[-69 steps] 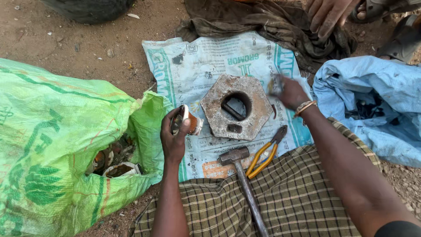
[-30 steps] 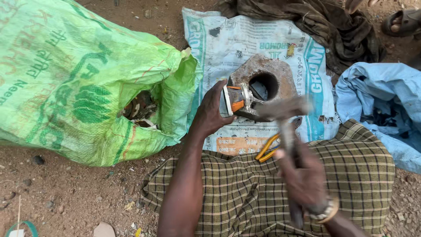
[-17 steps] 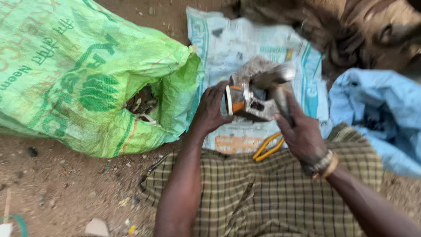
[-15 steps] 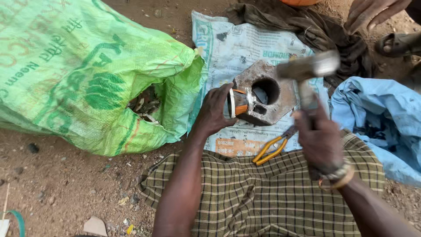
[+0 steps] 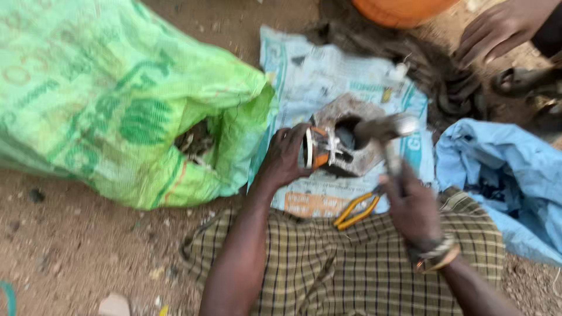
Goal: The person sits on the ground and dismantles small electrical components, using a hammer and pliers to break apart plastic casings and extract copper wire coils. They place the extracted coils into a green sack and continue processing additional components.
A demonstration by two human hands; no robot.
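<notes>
My left hand (image 5: 284,159) grips a small orange and white part (image 5: 316,148) with metal pieces, pressed against a heavy rusty metal block with a round hole (image 5: 350,136). My right hand (image 5: 413,206) is closed around the handle of a hammer (image 5: 383,130), whose blurred metal head hangs just over the block beside the part. The block lies on a printed pale woven sack (image 5: 328,76) spread on the ground in front of my checked cloth (image 5: 345,263).
Yellow-handled pliers (image 5: 355,210) lie on the sack by my lap. A large green sack (image 5: 111,99), open and holding scrap, fills the left. A blue bag (image 5: 503,175) lies at the right. Another person's hand (image 5: 492,35) and an orange object (image 5: 404,9) are at the top.
My right hand picked up the hammer and has been swinging it at the part; the head has come down from its raised position onto the block. The view shifted left.
</notes>
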